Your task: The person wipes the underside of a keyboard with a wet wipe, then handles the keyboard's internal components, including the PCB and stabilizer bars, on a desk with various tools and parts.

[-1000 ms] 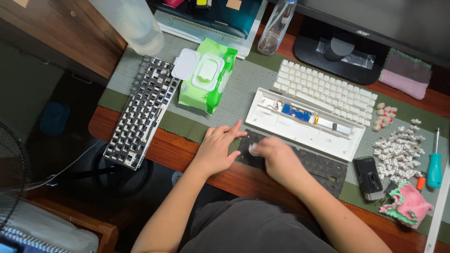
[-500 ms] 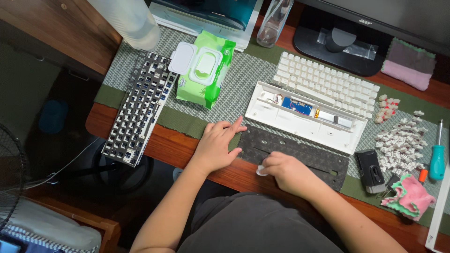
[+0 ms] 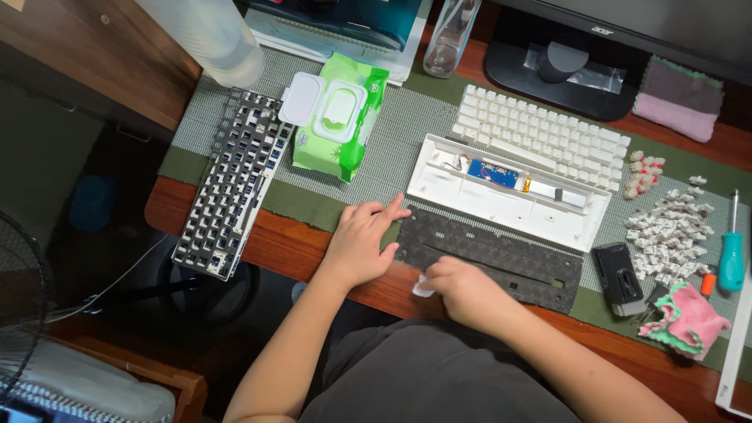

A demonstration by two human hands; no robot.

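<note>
A dark perforated foam sheet (image 3: 501, 251) lies on the wooden desk edge in front of me. My left hand (image 3: 362, 243) rests flat on the sheet's left end, fingers spread and pointing right. My right hand (image 3: 462, 290) is closed on a small white wipe (image 3: 423, 287) at the sheet's near left edge. Behind the sheet sits an open white keyboard case (image 3: 509, 204) with a blue circuit board inside.
A bare switch plate (image 3: 235, 184) lies at the left, a green wet-wipe pack (image 3: 337, 113) behind my left hand. White keycaps (image 3: 540, 133), loose switches (image 3: 670, 235), a teal screwdriver (image 3: 731, 258), a black tool (image 3: 617, 278) and a pink cloth (image 3: 685, 329) lie to the right.
My right hand with the wipe has slid from the sheet's upper left down to its near edge, then slightly left. My left hand has stayed put.
</note>
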